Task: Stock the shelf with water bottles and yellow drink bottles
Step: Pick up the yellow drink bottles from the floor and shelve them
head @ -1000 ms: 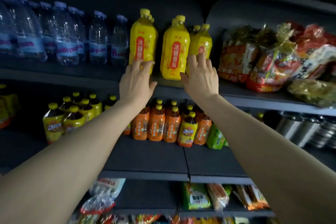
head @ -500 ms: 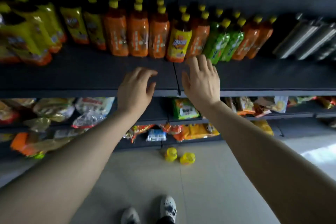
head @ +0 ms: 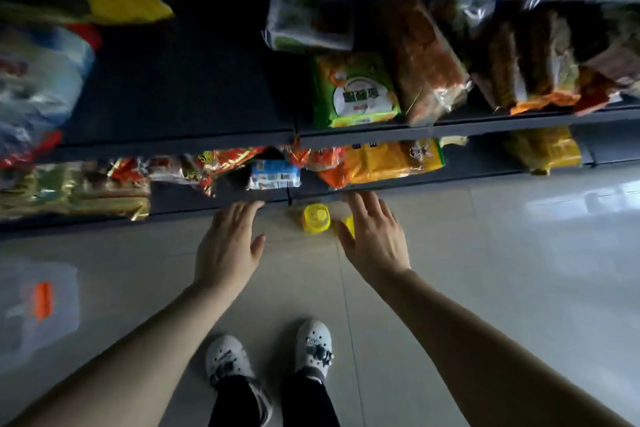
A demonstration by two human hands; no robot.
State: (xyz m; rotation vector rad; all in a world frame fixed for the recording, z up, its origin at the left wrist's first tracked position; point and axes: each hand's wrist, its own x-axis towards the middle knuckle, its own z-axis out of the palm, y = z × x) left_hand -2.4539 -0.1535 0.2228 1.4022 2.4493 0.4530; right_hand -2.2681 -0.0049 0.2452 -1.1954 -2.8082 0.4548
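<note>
Two yellow drink bottles stand on the tiled floor just in front of the lowest shelf, seen from above. One yellow bottle (head: 316, 218) shows its cap and shoulders between my hands. The second yellow bottle (head: 348, 225) is mostly hidden behind my right hand (head: 375, 239), which hovers above it with fingers spread and holds nothing. My left hand (head: 228, 246) reaches down to the left of the bottles, fingers relaxed and empty. No water bottles are in view.
The dark lower shelves (head: 363, 135) hold snack bags, among them a green packet (head: 356, 94) and orange packs (head: 391, 159). A clear plastic bag (head: 40, 305) lies on the floor at left. My white shoes (head: 270, 354) stand below on the pale tiled floor.
My view has dropped from the upper bottle shelves to the bottom shelves and floor. Both hands have come down with it, empty, and are now close to the two yellow bottles on the floor.
</note>
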